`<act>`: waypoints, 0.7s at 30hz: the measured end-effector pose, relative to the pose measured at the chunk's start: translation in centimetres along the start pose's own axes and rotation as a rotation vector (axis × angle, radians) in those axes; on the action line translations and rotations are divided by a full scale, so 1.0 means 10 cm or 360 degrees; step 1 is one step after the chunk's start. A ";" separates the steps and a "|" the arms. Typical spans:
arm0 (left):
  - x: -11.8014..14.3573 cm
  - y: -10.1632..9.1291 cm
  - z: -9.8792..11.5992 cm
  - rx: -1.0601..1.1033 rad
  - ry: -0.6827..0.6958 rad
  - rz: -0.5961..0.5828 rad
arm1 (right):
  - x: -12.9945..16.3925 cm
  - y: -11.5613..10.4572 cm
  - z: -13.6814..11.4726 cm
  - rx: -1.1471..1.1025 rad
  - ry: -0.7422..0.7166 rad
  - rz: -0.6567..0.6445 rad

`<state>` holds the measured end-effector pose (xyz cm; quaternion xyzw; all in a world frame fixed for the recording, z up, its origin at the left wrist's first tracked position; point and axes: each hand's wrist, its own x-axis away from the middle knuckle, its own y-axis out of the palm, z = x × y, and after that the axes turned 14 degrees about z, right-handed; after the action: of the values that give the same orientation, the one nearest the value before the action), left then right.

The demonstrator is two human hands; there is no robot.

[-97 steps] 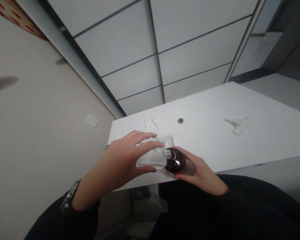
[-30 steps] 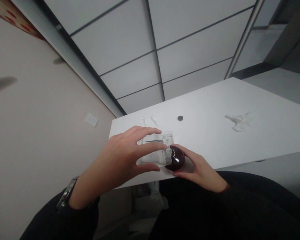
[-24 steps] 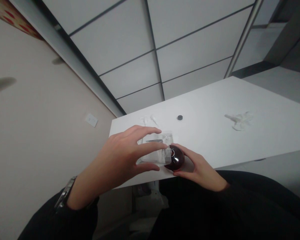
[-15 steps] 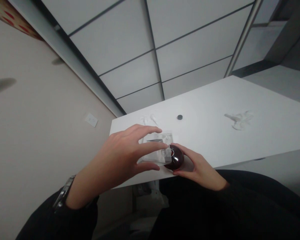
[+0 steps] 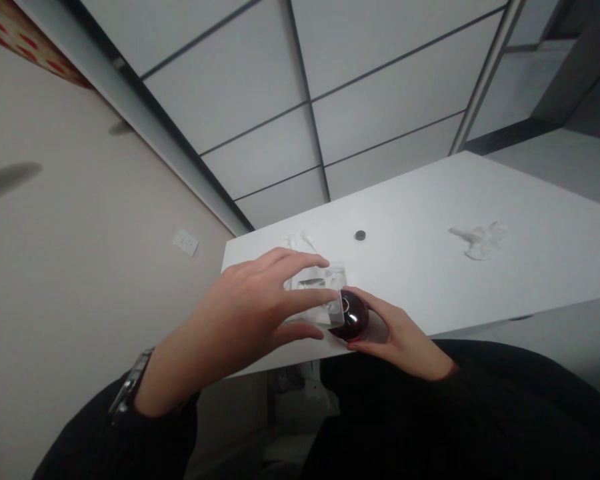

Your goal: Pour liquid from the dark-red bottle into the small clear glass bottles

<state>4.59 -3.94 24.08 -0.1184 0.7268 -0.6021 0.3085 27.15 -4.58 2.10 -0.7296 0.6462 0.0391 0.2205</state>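
My left hand point(image 5: 265, 303) is curved around a clear plastic box point(image 5: 336, 313), with the fingers along its near and far sides. The box is tilted, and its right end meets the mouth of a dark red, glossy, rounded bottle point(image 5: 356, 317), overlapping it in view. My right hand point(image 5: 403, 337) grips that bottle from the right, thumb on the near side and fingers on the far side. Whether anything passes from box to bottle I cannot tell. Part of the box is hidden behind my left fingers.
Both hands are over a white table point(image 5: 410, 220). A small round grey cap point(image 5: 360, 235) lies beyond the bottle. Small white pieces point(image 5: 307, 239) lie behind my left hand. Further right lies a crumpled white thing point(image 5: 480, 240). A wall with a socket point(image 5: 185, 243) borders the left.
My left hand and the clear box have shifted very slightly to the right, and the box's tilt looks a little different. The right hand and bottle stay nearly still.
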 end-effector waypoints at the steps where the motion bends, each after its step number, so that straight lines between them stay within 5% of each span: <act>1: 0.00 0.00 0.00 0.0015 -0.0009 -0.0005 | 0.00 0.00 0.00 0.0000 0.0004 -0.0004; 13: 0.13 0.14 -0.17 0.0455 -0.0385 0.0173 | 0.02 0.03 0.04 -0.0050 0.0038 0.0014; 17: 0.43 0.48 -0.27 0.0768 -0.0837 0.0465 | 0.02 0.02 0.02 -0.0007 0.0084 0.0018; 21: 0.81 1.08 -0.32 0.1299 -0.1321 0.0945 | 0.01 -0.02 -0.03 0.0068 0.0107 0.0071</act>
<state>-1.45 -3.08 11.60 -0.0087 0.2621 -0.6230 0.7370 27.26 -4.82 2.39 -0.7111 0.6700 0.0057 0.2132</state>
